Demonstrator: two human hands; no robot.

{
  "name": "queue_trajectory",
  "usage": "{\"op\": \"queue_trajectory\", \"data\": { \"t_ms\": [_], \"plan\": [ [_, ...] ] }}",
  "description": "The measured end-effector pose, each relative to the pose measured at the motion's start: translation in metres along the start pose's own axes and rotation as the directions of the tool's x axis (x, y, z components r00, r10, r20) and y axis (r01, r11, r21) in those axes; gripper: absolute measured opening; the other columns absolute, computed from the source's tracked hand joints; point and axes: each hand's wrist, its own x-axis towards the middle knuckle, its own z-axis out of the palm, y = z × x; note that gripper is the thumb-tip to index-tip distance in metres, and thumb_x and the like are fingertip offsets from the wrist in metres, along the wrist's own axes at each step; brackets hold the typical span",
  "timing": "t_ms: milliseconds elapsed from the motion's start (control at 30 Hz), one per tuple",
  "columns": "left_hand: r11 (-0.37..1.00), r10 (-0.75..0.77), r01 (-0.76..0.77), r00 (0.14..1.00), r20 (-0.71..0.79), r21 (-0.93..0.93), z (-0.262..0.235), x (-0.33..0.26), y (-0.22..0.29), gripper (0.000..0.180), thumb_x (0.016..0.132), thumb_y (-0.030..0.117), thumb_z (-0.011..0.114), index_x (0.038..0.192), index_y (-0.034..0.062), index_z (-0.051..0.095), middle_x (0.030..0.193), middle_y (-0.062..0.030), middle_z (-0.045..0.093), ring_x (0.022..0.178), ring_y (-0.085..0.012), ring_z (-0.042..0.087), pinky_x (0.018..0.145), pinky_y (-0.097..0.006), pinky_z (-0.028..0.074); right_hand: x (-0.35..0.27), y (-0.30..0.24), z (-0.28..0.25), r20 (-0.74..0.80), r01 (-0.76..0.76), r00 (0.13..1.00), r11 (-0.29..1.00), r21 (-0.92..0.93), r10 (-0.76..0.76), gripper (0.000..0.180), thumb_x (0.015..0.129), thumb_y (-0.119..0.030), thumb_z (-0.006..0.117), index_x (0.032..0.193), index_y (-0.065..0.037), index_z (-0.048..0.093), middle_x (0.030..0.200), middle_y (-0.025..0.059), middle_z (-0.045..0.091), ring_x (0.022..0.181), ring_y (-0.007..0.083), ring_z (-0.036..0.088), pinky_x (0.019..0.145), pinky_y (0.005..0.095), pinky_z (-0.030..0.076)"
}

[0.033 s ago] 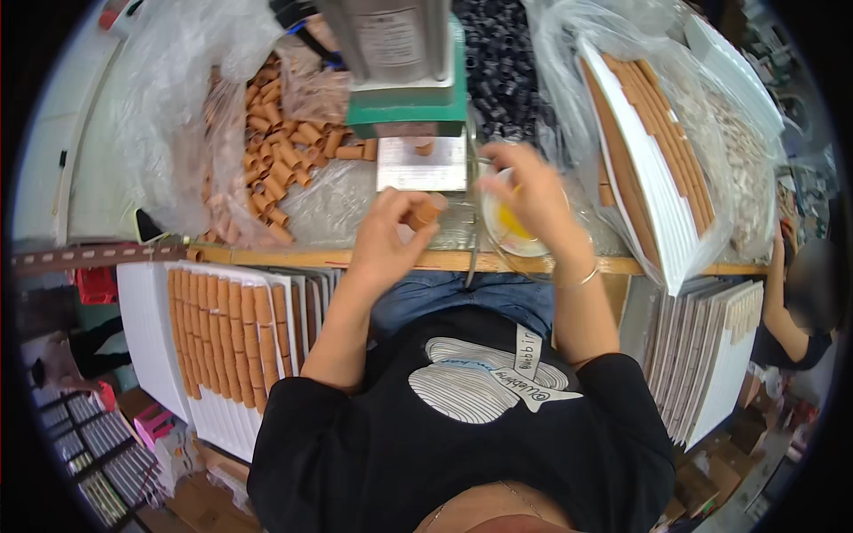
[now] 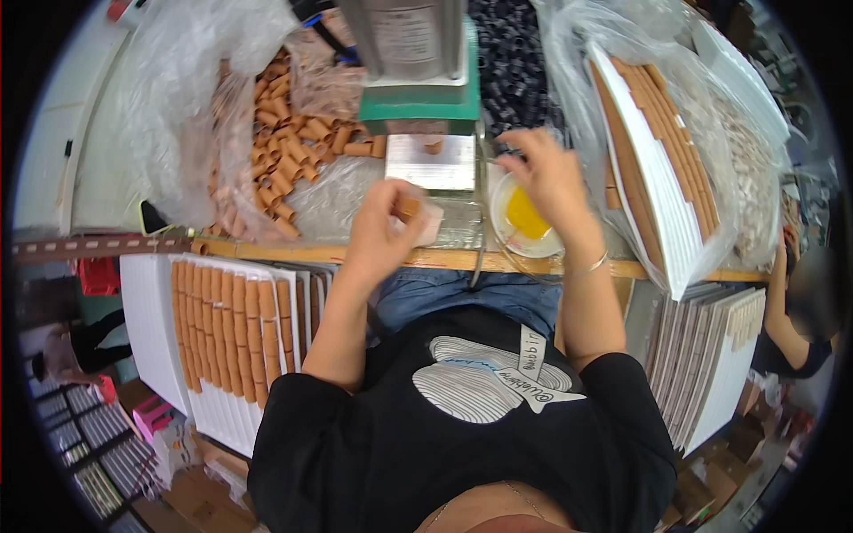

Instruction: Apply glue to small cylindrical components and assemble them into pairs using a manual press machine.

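My left hand [image 2: 384,226] is closed, its fingertips pinching a short orange-brown tube [image 2: 410,209] in front of a press. A pale, whitish piece [image 2: 430,226] shows beside the thumb; I cannot make out what it is. My right hand [image 2: 549,173] is raised over a white bowl [image 2: 544,246] with a yellow filling [image 2: 526,213]. Its thumb and forefinger look apart, slightly blurred, near the press plate's right side. Under the green-based press [image 2: 418,105], another small orange-brown tube [image 2: 433,144] stands on the metal plate [image 2: 430,174].
Loose orange-brown tubes [image 2: 286,160] are heaped in clear plastic at the left. Black small parts [image 2: 511,62] lie behind the bowl. At right, a white ridged tray [image 2: 653,213] carries rows of tubes. Stacked trays [image 2: 227,338] [image 2: 711,364] stand below the wooden table edge [image 2: 338,256].
The pale piece beside my left thumb shows more now. My right hand has lifted slightly away from the bowl, uncovering more yellow. The whole view has shifted slightly.
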Motion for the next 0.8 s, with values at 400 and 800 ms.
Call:
{"op": "queue_trajectory", "data": {
  "t_ms": [400,800],
  "plan": [
    [0.757,-0.095,0.341,0.901,-0.423,0.557,-0.065,0.050,-0.074,0.026,0.076,0.021,0.074,0.098,0.0102,0.064,0.093,-0.0137,0.061,0.093,-0.0321,0.059,0.079,-0.040,0.046,0.057,0.081,0.028,0.155,0.249,0.966,0.905,-0.345,-0.207,0.007,0.078,-0.004,0.061,0.082,-0.009,0.066,0.090,0.0057,0.061,0.085,0.0263,0.060,0.073,0.0376,0.042],
    [0.383,-0.422,0.291,0.899,0.114,-0.877,-0.016,-0.002,0.000,0.034,0.094,0.019,0.059,0.122,0.0019,0.051,0.094,-0.0038,0.060,0.075,-0.0070,0.053,0.061,-0.018,0.040,-0.072,0.050,-0.009,-0.053,-0.115,0.987,0.896,0.429,0.152,0.010,0.073,-0.011,0.072,0.081,-0.010,0.066,0.101,0.0058,0.063,0.091,0.0238,0.058,0.078,0.0350,0.040]
  ]
}}
